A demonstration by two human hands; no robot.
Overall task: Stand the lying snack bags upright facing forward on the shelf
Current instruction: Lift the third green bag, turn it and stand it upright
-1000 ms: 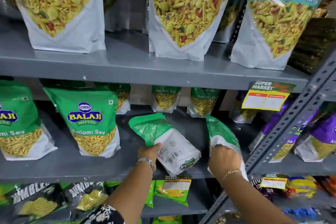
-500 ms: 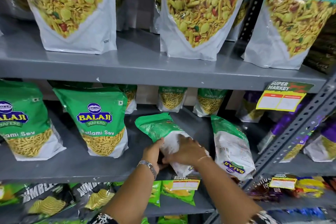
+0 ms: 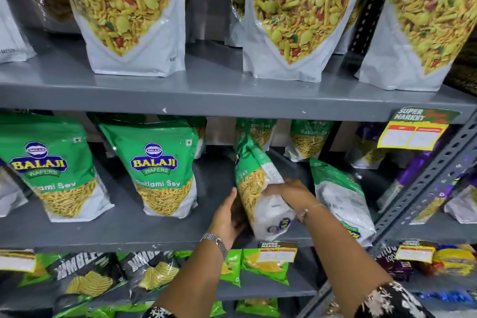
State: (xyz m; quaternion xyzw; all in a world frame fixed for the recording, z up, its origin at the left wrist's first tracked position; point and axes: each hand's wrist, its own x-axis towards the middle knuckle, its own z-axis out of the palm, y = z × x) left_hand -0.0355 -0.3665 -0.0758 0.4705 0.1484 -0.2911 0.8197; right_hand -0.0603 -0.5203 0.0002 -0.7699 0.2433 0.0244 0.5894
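On the middle grey shelf (image 3: 124,230), a green and white Ratlami Sev bag (image 3: 254,183) is raised on its bottom edge, turned edge-on with its front toward the left. My left hand (image 3: 228,217) cups its lower left side. My right hand (image 3: 291,193) grips its right side. Right of it, another green bag (image 3: 340,199) lies back with its white rear face showing. Two matching bags (image 3: 161,165) (image 3: 49,165) stand upright facing forward at the left.
Smaller Ratlami Sev bags (image 3: 309,139) stand at the shelf's back. Khatta Mitha bags (image 3: 296,15) fill the upper shelf. A slotted metal upright (image 3: 433,183) borders the right, with purple bags beyond. Price tags (image 3: 277,250) hang on shelf edges. Chip packets fill the lower shelf.
The middle bag has been lifted from lying back-side-up to standing on its bottom, twisted so its front shows at the left. My right hand has moved from the right bag onto this one.
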